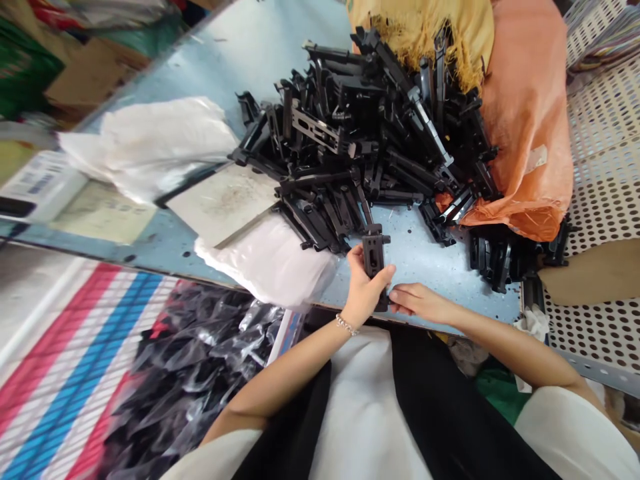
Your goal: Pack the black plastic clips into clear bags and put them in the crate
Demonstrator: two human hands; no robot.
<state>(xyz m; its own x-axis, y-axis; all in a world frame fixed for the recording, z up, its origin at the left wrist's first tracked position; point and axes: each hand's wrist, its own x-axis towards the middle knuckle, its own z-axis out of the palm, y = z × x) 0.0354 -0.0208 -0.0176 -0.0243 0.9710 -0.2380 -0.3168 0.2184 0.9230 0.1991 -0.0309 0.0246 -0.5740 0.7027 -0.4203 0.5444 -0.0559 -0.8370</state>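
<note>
Black slotted part [373,257]: the left hand [363,292] is gripping it, the right hand [424,303] is touching its near end (fingers pinching? can't tell).

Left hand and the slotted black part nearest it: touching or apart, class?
Touching. The head view shows the left hand gripping the slotted black part, its thumb across it.

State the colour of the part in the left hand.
Black: the part in the left hand, best seen in the head view.
</note>
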